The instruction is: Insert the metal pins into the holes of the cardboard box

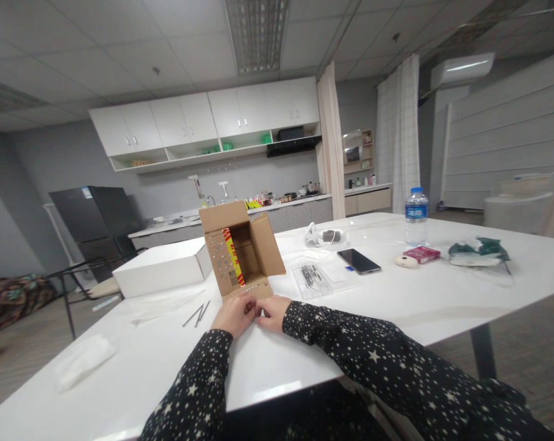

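One open cardboard box lies on its side on the white worktop, its mouth toward the person. The left hand and right hand meet at its lower flap, fingers curled, pinching something too small to identify. Nearby lie one white box, two thin metal rods, one phone and one water bottle.

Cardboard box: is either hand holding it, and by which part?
Both the left hand and right hand pinch the cardboard box at its near bottom flap.
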A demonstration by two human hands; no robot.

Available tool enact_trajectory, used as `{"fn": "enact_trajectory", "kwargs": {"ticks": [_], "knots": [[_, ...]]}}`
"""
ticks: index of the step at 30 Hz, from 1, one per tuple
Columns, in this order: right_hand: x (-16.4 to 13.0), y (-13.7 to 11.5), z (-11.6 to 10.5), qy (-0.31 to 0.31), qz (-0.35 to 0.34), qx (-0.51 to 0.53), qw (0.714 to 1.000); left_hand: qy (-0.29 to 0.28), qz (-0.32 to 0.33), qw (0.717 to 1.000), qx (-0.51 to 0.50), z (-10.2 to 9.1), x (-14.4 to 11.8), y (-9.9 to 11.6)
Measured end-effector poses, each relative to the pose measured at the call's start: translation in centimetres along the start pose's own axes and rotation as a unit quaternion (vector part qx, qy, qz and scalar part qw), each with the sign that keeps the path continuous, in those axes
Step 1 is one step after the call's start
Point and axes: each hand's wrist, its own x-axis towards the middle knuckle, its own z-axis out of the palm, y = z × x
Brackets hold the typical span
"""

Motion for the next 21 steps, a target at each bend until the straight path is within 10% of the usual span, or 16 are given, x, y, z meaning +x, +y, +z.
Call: {"fn": "enact_trajectory", "kwargs": {"ticks": [21], "knots": [[0.24, 0.09, 0.34, 0.009, 0.012, -0.010, 1.000, 0.081, -0.016, 0.994, 0.070, -0.25, 0.02, -0.11]]}}
